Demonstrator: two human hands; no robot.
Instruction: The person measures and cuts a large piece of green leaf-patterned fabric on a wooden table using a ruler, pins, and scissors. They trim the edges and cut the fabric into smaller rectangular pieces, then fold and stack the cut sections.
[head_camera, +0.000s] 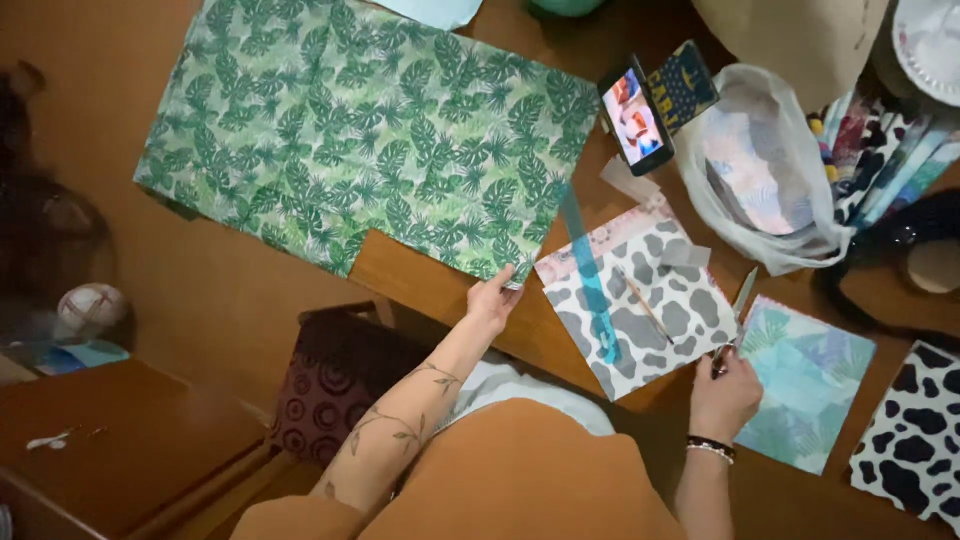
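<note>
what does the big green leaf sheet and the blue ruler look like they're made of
The leaf sheet looks like thin matte paper: it lies flat, with faint creases and a cleanly cut notch by the left hand. It could be thin fabric. The ruler looks like clear tinted plastic, since the cow-print sheet shows through it.

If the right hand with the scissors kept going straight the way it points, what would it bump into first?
The right hand holds scissors pointing up and away. Straight on, the blades would most likely first meet the white plastic bag, just beyond the tips. Depth is hard to judge from above.
</note>
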